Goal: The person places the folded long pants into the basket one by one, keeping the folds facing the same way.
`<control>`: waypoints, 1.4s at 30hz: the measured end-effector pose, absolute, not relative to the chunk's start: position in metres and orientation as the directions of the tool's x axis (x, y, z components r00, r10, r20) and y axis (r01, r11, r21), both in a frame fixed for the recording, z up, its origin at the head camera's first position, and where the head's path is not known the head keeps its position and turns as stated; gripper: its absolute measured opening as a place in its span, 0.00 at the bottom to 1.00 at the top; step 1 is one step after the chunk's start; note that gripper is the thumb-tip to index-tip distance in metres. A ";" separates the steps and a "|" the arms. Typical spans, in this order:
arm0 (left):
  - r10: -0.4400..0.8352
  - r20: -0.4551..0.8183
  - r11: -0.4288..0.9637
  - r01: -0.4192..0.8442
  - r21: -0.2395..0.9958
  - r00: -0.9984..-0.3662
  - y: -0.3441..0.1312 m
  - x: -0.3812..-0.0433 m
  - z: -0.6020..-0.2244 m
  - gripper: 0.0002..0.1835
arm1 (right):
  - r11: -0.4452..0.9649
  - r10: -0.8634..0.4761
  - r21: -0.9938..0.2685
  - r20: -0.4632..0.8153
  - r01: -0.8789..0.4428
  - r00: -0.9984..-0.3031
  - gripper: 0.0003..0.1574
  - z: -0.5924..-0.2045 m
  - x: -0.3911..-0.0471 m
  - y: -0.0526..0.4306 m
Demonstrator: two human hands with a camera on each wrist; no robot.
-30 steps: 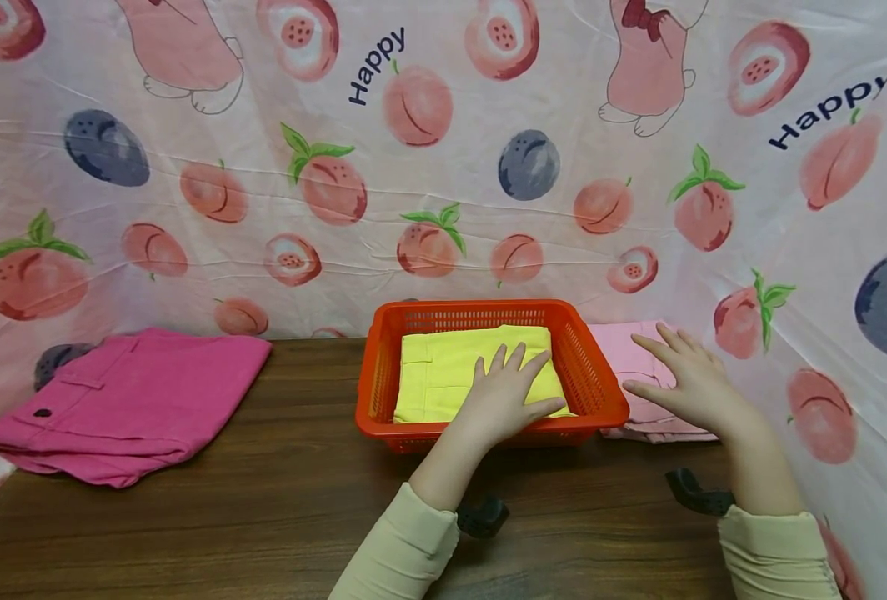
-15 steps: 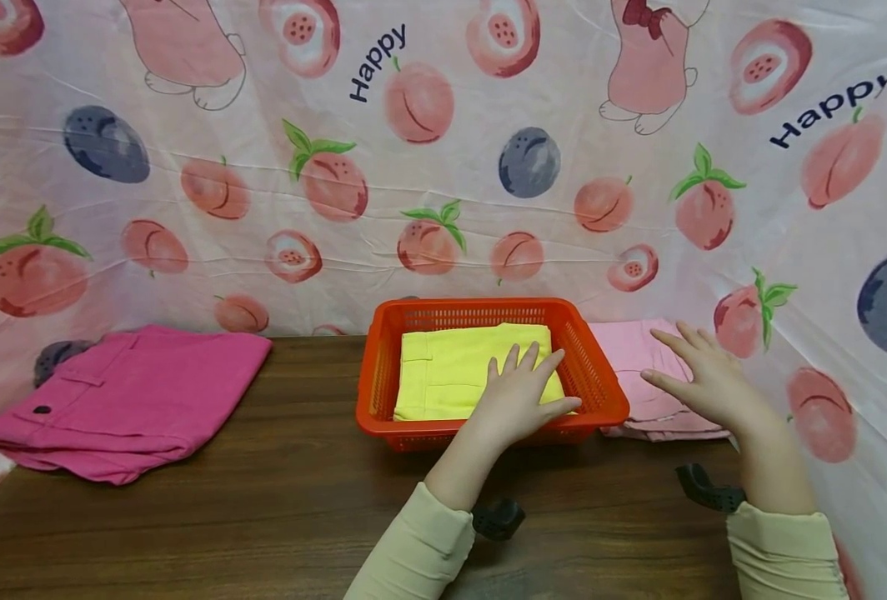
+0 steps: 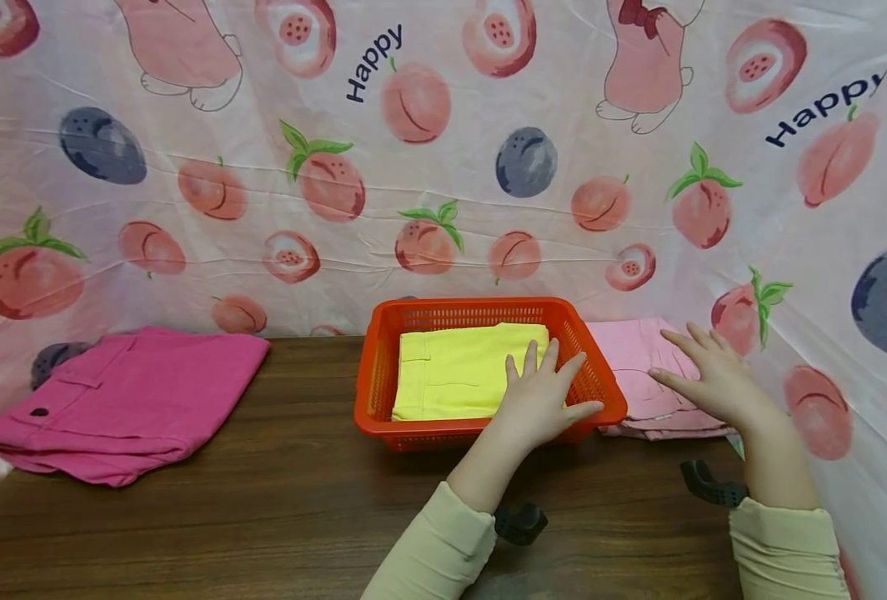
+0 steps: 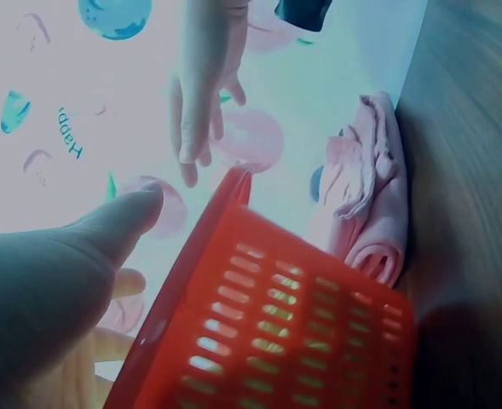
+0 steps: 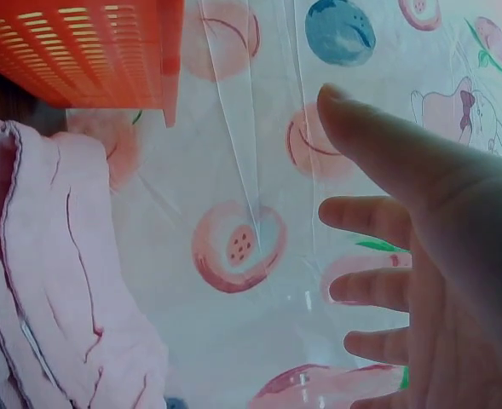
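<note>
Since the earlier frames, the left hand (image 3: 541, 400) has moved to the right across the red basket (image 3: 413, 428), and the right hand (image 3: 717, 379) has shifted a little away from it; the basket and the garments have stayed in their places.

There is 1 basket, and inside it lies 1 yellow folded garment (image 3: 451, 375), with some open floor to its right, before the basket wall. The left hand is above the near right corner of the basket, wide, with fingers spread and holding nothing; I cannot tell if it touches the rim. The right hand is to the right of the basket, also wide and holding nothing, near 1 light pink folded garment (image 3: 631, 387). This garment lies just beside the basket's right side; if they touch, I cannot tell.

Well to the left of the basket lies 1 magenta folded garment (image 3: 136, 400), so garments are 3 in total. Bare wooden table (image 3: 263, 517) shows between it and the basket, and also in front of the basket. Behind the basket's back edge, close to it, hangs a fruit-printed cloth (image 3: 263, 158). At the wrists, 2 black pieces (image 3: 520, 523) are in front of the basket.
</note>
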State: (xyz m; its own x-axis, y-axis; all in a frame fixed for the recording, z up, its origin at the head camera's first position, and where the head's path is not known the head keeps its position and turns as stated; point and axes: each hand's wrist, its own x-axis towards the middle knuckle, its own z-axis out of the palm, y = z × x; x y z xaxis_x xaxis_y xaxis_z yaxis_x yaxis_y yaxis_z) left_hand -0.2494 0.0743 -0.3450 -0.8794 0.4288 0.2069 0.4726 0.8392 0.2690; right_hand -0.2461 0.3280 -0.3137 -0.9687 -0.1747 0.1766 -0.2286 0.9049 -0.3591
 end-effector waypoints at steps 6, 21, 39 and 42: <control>0.434 0.201 0.847 0.474 0.239 -0.878 0.084 -0.248 -0.349 0.40 | 0.913 -0.138 -0.361 0.160 -0.188 -0.977 0.51 -0.318 -0.249 0.338; 0.467 0.234 0.840 0.510 0.185 -0.853 0.112 -0.243 -0.351 0.38 | 0.903 -0.110 -0.401 0.129 -0.153 -0.986 0.53 -0.326 -0.252 0.358; 0.571 0.217 0.803 0.593 0.049 -0.792 0.149 -0.221 -0.352 0.38 | 0.861 -0.150 -0.470 0.128 -0.193 -0.980 0.47 -0.340 -0.259 0.378; 0.597 0.207 0.783 0.620 0.062 -0.775 0.154 -0.219 -0.352 0.37 | 0.855 -0.146 -0.484 0.117 -0.184 -0.982 0.48 -0.343 -0.259 0.383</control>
